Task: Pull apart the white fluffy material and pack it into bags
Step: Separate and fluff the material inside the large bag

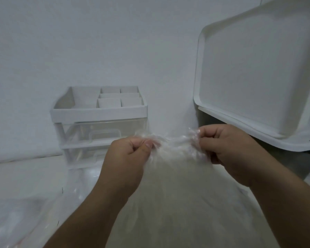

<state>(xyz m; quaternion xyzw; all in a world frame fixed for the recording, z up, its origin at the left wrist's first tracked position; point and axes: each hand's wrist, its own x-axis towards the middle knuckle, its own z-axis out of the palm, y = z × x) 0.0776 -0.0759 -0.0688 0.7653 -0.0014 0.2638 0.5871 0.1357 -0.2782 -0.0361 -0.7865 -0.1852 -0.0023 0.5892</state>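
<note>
A large mass of white fluffy material [179, 185] hangs between my two hands and fills the lower middle of the view. My left hand [127, 158] grips its top edge with curled fingers and thumb. My right hand [225, 149] pinches the top edge a short way to the right. A stretched band of fluff runs between both fists. Clear plastic bags [16, 221] lie crumpled on the table at the lower left.
A white desk organiser [98, 111] with top compartments and clear drawers stands against the wall behind my hands. A white tray [258, 68] sits raised on a shelf at the upper right. The white table [25, 176] stretches left.
</note>
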